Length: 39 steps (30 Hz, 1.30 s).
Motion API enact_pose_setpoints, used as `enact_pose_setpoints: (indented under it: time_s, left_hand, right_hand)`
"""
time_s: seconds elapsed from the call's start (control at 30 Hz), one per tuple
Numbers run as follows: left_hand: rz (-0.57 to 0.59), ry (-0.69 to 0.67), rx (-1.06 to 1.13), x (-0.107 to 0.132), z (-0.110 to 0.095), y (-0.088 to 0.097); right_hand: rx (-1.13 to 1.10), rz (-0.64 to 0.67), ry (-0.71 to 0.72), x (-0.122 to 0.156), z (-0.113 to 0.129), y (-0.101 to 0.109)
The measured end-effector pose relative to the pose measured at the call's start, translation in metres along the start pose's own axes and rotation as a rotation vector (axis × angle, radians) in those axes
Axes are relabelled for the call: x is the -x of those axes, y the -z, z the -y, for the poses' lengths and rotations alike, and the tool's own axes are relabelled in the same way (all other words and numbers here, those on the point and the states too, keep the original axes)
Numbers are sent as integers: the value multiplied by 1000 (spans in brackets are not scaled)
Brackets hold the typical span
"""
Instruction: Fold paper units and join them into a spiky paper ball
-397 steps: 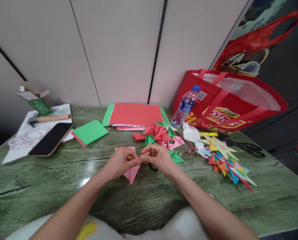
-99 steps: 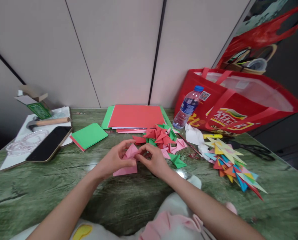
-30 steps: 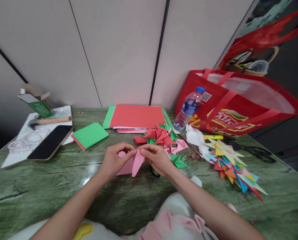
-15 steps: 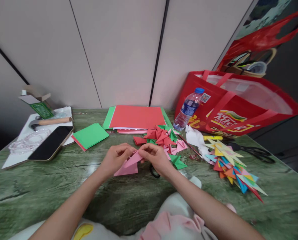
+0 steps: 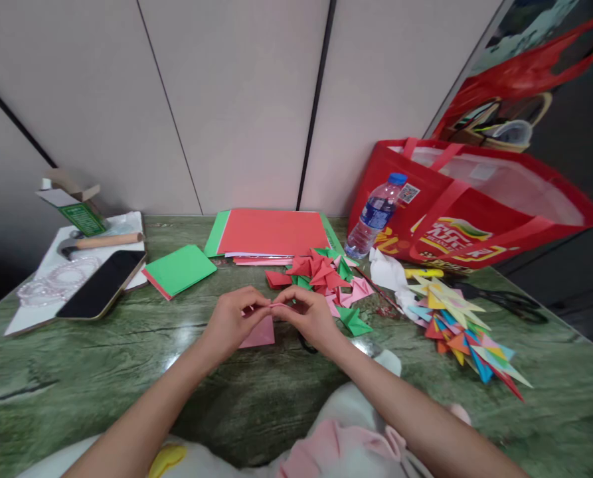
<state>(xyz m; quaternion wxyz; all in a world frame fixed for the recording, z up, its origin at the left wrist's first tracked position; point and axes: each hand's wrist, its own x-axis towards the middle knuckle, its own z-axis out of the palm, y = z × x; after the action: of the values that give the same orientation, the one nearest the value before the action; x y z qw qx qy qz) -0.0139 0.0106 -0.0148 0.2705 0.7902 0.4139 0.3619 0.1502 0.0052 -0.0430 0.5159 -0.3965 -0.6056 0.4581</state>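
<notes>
Between both hands is a small folded piece of pink paper point(image 5: 279, 305), seen nearly edge-on. My left hand point(image 5: 234, 315) pinches its left end between thumb and fingers. At the other end my right hand point(image 5: 310, 313) grips it the same way. Under the left fingers a pink paper sheet point(image 5: 259, 333) lies flat on the table. Just beyond the right hand is a pile of red, pink and green folded paper pieces point(image 5: 323, 271), with a green folded piece point(image 5: 354, 321) at its near side. A dark ring-shaped thing, partly hidden, sits below the right hand.
Red and green paper sheets point(image 5: 276, 232) are stacked by the wall; smaller green sheets point(image 5: 181, 271) lie left. Further left are a phone point(image 5: 101, 284) and a hammer point(image 5: 104, 243). A water bottle point(image 5: 376, 218), red bag point(image 5: 435, 199), colourful folded-paper chain point(image 5: 468, 338) and scissors point(image 5: 512, 304) stand or lie right.
The folded pink paper has been tilted from a visible flat face to nearly edge-on. Both hands have turned slightly and come closer together around it.
</notes>
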Motion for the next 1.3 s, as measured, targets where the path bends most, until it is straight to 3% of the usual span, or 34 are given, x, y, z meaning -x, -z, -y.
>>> enact_pose_setpoints:
  time_s: [0.27, 0.33, 0.5, 0.63, 0.73, 0.87, 0.97, 1.1, 1.2, 1.3]
  left_hand:
    - [-5, -82, -150, 5, 2, -4]
    - [-58, -173, -212, 6, 3, -3]
    - [-242, -419, -339, 7, 11, -1]
    - [-205, -419, -318, 5, 14, -1]
    - [-155, -287, -226, 3, 12, -1]
    - [-83, 31, 46, 0, 4, 1]
    - [-23, 252, 308, -2, -2, 4]
    - [-15, 511, 478, -4, -6, 6]
    - [46, 604, 559, -3, -6, 5]
    - [90, 597, 589, -2, -6, 3]
  right_hand:
    - [173, -30, 182, 2, 1, 1]
    - [139, -36, 174, 2, 4, 1]
    - [-142, -65, -63, 0, 6, -3]
    - [-328, -11, -242, -2, 2, -4]
    - [-282, -50, -243, -2, -1, -1]
    - [-194, -116, -197, -4, -4, 3]
    - [-182, -112, -172, -4, -4, 4]
    - [-201, -63, -180, -4, -4, 4]
    - [-200, -32, -194, -3, -2, 3]
    - [-226, -4, -208, -3, 2, 2]
